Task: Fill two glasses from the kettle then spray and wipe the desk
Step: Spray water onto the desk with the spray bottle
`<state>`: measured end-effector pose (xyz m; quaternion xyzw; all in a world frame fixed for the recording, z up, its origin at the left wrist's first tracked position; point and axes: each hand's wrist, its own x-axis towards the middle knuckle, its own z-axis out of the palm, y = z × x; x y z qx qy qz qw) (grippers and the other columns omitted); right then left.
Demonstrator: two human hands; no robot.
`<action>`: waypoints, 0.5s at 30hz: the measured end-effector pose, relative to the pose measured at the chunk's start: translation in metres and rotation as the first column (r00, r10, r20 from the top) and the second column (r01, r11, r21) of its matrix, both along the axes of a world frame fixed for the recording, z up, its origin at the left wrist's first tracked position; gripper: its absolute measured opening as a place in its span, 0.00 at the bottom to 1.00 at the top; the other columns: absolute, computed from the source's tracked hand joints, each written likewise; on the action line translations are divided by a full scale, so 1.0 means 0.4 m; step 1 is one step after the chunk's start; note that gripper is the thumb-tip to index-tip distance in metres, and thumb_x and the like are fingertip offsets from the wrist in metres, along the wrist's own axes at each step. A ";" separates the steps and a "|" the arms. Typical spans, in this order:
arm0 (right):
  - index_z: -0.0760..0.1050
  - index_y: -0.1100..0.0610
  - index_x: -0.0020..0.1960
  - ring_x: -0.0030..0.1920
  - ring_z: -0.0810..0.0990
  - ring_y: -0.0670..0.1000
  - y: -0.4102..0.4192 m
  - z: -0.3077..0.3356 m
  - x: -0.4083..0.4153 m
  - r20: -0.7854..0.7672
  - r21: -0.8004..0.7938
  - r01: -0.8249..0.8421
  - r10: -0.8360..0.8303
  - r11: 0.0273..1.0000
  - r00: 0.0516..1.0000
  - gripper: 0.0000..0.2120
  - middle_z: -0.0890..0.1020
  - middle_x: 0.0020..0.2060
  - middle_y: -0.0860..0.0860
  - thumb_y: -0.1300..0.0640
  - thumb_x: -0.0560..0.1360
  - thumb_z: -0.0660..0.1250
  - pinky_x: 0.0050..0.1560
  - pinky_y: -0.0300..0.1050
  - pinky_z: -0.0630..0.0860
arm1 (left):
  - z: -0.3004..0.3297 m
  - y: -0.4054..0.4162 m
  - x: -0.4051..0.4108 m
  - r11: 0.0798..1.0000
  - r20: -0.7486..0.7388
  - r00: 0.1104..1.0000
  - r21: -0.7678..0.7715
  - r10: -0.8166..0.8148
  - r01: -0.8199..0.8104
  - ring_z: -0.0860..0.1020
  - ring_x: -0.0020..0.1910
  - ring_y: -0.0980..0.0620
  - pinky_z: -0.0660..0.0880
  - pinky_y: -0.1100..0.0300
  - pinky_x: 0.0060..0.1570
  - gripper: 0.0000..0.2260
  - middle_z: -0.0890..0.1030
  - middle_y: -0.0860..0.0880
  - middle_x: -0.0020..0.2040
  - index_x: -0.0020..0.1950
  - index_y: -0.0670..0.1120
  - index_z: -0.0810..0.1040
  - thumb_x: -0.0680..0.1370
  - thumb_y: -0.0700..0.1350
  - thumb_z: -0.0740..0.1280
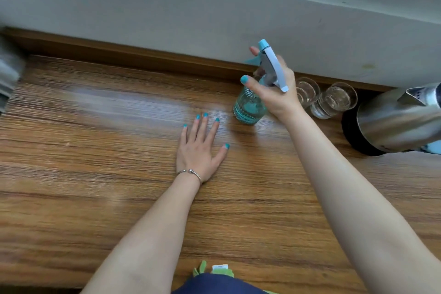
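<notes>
From the head view, the sprayer (250,102) is held at its neck by the right hand (274,88), whose grip is wrapped round the trigger head. The left hand (200,148) is laid flat on the bench (95,162), fingers straight and spread. Two filled glasses (334,100) are seen at 3 o'clock of the sprayer, the kettle (393,119) beyond them. A green cloth (214,270) is seen at 6 o'clock.
</notes>
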<state>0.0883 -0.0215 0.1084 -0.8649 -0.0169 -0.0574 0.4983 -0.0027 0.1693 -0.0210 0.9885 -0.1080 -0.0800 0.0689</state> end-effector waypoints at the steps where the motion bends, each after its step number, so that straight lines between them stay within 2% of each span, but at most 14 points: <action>1: 0.73 0.45 0.63 0.47 0.75 0.40 0.000 -0.017 -0.010 -0.006 0.003 0.046 -0.046 0.999 0.999 0.27 0.74 0.52 0.51 0.52 0.68 0.78 0.53 0.36 0.75 | 0.001 0.000 0.000 1.000 0.000 1.000 -0.001 0.002 -0.002 0.43 0.79 0.50 0.38 0.49 0.75 0.32 0.46 0.50 0.81 0.80 0.57 0.45 0.78 0.68 0.39; 2: 0.71 0.43 0.61 0.51 0.75 0.40 0.001 -0.036 -0.024 -0.021 0.031 0.107 -0.107 0.994 0.994 0.28 0.74 0.54 0.50 0.48 0.65 0.78 0.56 0.38 0.75 | 0.001 0.000 0.000 1.000 0.002 1.000 -0.003 0.006 -0.006 0.43 0.79 0.50 0.39 0.48 0.75 0.32 0.47 0.50 0.81 0.80 0.57 0.46 0.78 0.68 0.40; 4: 0.68 0.47 0.64 0.60 0.73 0.44 0.001 -0.081 -0.058 -0.058 0.049 0.195 -0.192 0.980 0.980 0.37 0.72 0.59 0.51 0.44 0.60 0.79 0.64 0.40 0.72 | 0.002 -0.002 -0.002 1.000 0.012 1.000 0.000 0.012 -0.012 0.45 0.79 0.50 0.40 0.48 0.75 0.32 0.49 0.50 0.81 0.80 0.56 0.47 0.78 0.67 0.41; 7: 0.66 0.54 0.71 0.62 0.68 0.44 0.000 -0.142 -0.096 -0.076 -0.091 0.255 -0.262 0.963 0.962 0.48 0.65 0.59 0.46 0.43 0.56 0.81 0.67 0.36 0.65 | 0.004 -0.005 -0.003 1.000 0.026 1.000 -0.003 0.016 -0.015 0.46 0.79 0.49 0.41 0.48 0.76 0.32 0.51 0.50 0.81 0.80 0.56 0.50 0.78 0.67 0.41; 10: 0.65 0.49 0.71 0.60 0.68 0.44 0.001 -0.163 -0.100 -0.092 -0.141 0.327 -0.341 0.934 0.936 0.49 0.64 0.57 0.45 0.41 0.54 0.81 0.67 0.41 0.67 | 0.004 -0.006 -0.003 1.000 0.024 1.000 -0.007 0.021 -0.021 0.46 0.79 0.50 0.41 0.48 0.76 0.33 0.50 0.50 0.81 0.80 0.56 0.50 0.78 0.67 0.41; 15: 0.64 0.48 0.72 0.61 0.73 0.42 -0.014 -0.149 -0.070 -0.074 -0.026 0.346 -0.347 0.938 0.935 0.48 0.74 0.60 0.44 0.50 0.56 0.83 0.66 0.39 0.69 | 0.003 -0.003 -0.004 1.000 0.005 1.000 -0.004 0.012 -0.012 0.44 0.79 0.50 0.37 0.49 0.75 0.32 0.47 0.50 0.81 0.80 0.56 0.47 0.78 0.67 0.40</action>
